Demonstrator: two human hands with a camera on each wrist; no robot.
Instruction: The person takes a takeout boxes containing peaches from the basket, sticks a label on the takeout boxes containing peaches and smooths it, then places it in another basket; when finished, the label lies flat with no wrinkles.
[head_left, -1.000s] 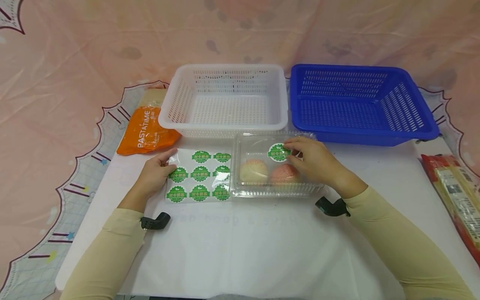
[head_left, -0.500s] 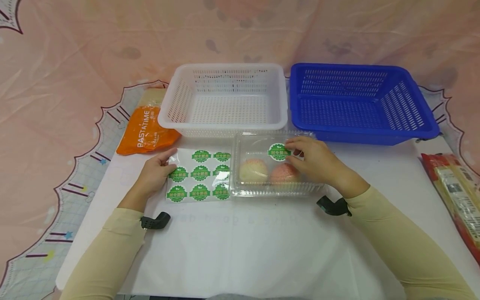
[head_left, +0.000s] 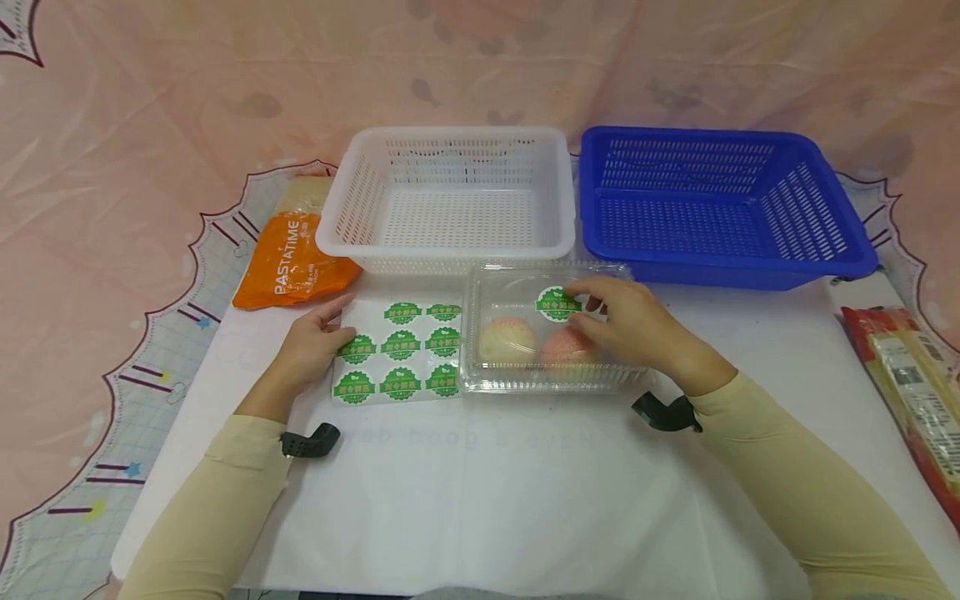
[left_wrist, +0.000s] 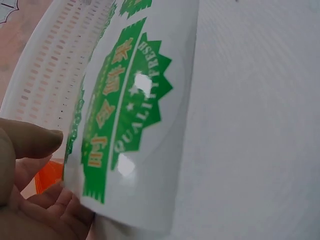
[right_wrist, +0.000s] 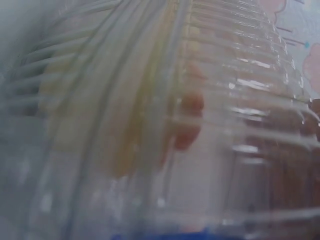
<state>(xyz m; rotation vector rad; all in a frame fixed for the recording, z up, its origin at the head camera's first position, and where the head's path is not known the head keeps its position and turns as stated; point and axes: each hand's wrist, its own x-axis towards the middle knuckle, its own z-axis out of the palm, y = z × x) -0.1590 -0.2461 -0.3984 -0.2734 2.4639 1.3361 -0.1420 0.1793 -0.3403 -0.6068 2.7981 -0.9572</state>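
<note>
Landmark: clear clamshell box (head_left: 551,333), lid closed, lying on the white surface (head_left: 480,492) just in front of the white basket (head_left: 450,196).

Inside the box: two pale pink-and-cream round fruits (head_left: 540,342) side by side. In the right wrist view the ribbed box wall (right_wrist: 210,125) fills the frame, blurred, with fruit colour showing through.

Right hand (head_left: 630,321) rests on the lid's right half. Its fingers (head_left: 581,293) are bent and lie close together, the tips pressing the right edge of a round green sticker (head_left: 557,304) stuck on the lid's top centre.

Left of the box, its right edge touching or slipping under the box rim, lies a sticker sheet (head_left: 401,350) with rows of the same green labels. Left hand (head_left: 311,350) holds the sheet's left edge, thumb and fingers pinched on it. The left wrist view shows the sheet (left_wrist: 135,115) curling up at that edge, with the thumb (left_wrist: 30,140) beside it.

Behind and right of the box: blue basket (head_left: 720,204). Behind and left, beyond the sheet: orange pasta packet (head_left: 292,262). Far right of the box, at the surface edge: red-edged noodle packet (head_left: 911,392).
</note>
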